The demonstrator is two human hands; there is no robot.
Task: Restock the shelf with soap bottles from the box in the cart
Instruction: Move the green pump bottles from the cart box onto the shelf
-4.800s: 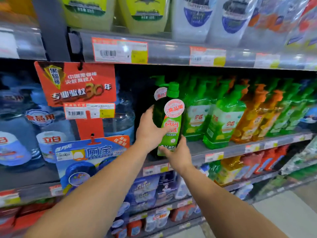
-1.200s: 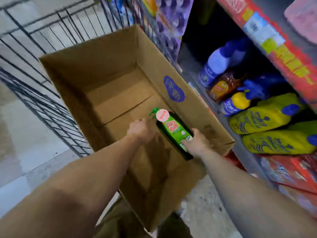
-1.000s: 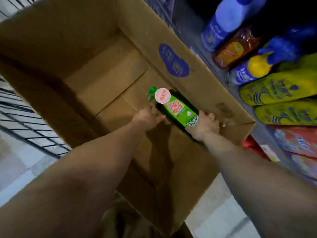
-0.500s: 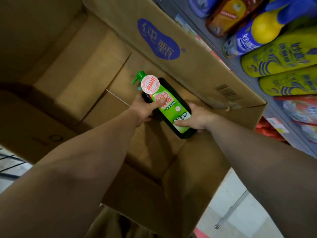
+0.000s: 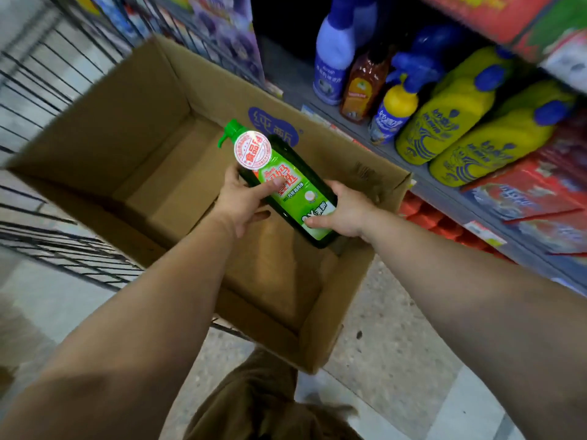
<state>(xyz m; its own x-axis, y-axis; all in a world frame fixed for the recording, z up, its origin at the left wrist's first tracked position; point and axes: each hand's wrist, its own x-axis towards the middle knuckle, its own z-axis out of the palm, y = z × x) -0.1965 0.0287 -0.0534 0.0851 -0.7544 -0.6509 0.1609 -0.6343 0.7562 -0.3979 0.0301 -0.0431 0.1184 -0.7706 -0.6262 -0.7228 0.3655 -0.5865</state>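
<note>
A dark green soap bottle [image 5: 287,185] with a green pump, a light green label and a round pink tag hangs tilted above the open cardboard box [image 5: 127,128]. My left hand [image 5: 243,203] grips its upper body, thumb across the label. My right hand [image 5: 344,211] grips its base, near the box's right wall. Nothing else shows inside the box. The box sits in a black wire cart [image 5: 41,90].
A low shelf [image 5: 355,128] on the right carries blue, brown and yellow bottles [image 5: 444,119]; red packs [image 5: 524,198] lie below it. My trouser leg [image 5: 254,401] and the pale floor show beneath the box.
Both hands have lifted the bottle up from the box bottom, above its rim. Several seconds ago I was placing another such bottle on the upper shelf.
</note>
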